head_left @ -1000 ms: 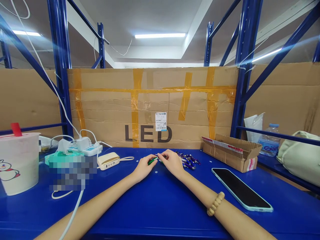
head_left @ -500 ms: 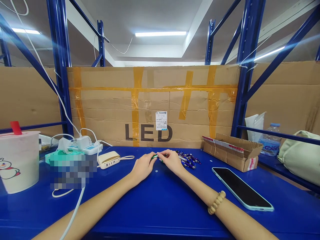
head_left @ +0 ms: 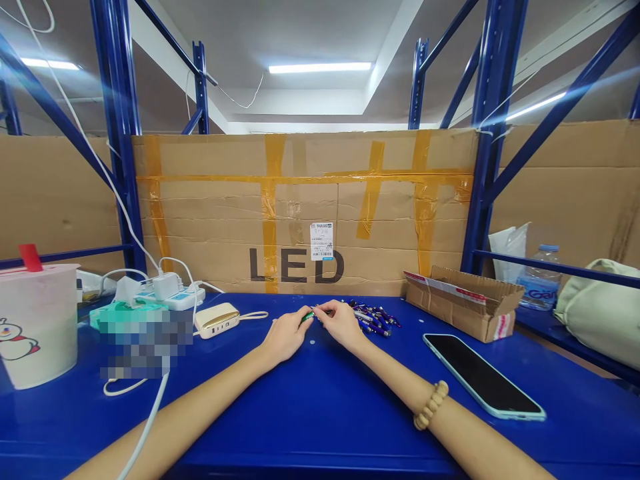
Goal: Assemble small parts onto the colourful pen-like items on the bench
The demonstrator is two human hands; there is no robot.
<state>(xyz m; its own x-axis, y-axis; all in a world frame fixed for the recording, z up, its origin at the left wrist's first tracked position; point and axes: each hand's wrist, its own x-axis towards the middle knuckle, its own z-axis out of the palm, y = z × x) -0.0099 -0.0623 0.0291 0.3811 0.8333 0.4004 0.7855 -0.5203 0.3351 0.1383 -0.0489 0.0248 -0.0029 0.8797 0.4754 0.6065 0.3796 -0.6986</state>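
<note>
Near the back of the blue tabletop, both my hands meet over a slim green pen (head_left: 308, 316), mostly hidden by fingers. My left hand (head_left: 286, 337) is closed around it, with a bit of green showing by the thumb and forefinger. My right hand (head_left: 343, 325) pinches at the pen's other end, fingertips close to the left ones. Just right of that hand lies a loose pile of blue pens (head_left: 377, 320), partly covered by it.
An open cardboard box (head_left: 465, 303) stands behind a phone (head_left: 483, 377) on the right. To the left are a cream power bank (head_left: 217, 321), a white power strip (head_left: 177, 297), a cable and a paper cup (head_left: 43, 327). A large carton (head_left: 215, 220) closes off the back.
My fingers shift very slightly around the green pen. Otherwise the whole view has moved a little left; the things on the table stay put.
</note>
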